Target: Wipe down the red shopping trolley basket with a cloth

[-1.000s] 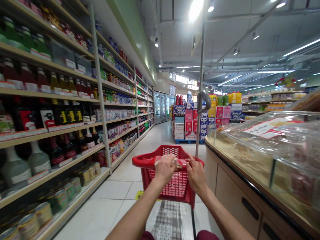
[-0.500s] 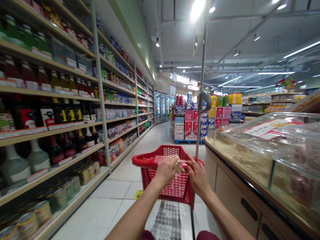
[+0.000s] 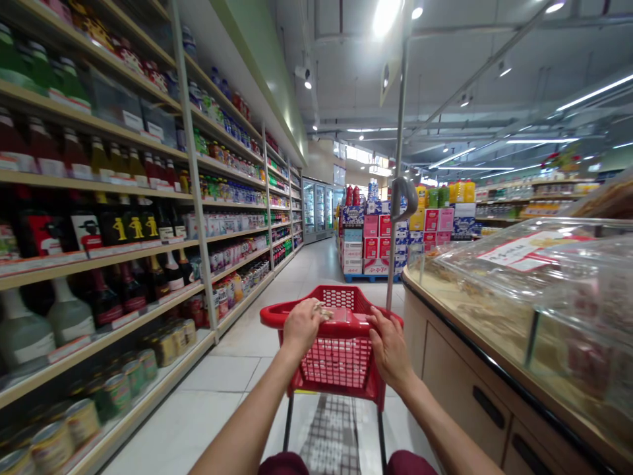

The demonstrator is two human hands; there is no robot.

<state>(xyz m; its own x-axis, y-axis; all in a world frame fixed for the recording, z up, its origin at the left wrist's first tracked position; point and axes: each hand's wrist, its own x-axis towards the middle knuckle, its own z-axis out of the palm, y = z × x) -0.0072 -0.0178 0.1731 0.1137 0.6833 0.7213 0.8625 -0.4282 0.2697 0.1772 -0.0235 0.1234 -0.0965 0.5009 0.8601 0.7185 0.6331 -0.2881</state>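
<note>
A red plastic shopping cart (image 3: 341, 369) stands directly in front of me, its handle (image 3: 349, 323) toward my body. My left hand (image 3: 302, 324) is closed over a crumpled pale cloth or tissue (image 3: 324, 310) and presses it on the left half of the handle. Most of the cloth lies hidden under the fingers. At the handle's right end, my right hand (image 3: 390, 343) grips the bar, fingers bent over the top. Through the lattice, the basket's inside shows only in part.
Shelves (image 3: 99, 251) of bottles and cans line the left side. Close on the right runs a wooden counter (image 3: 459, 382) with clear plastic covers (image 3: 524, 257). Ahead, stacked drink cartons (image 3: 373, 247) stand on a blue pallet. A metal pole (image 3: 398, 152) rises beyond the cart's right side.
My left hand has slid the cloth leftward along the handle, from near the middle toward the left end. The right hand stays at its place. The view has shifted slightly.
</note>
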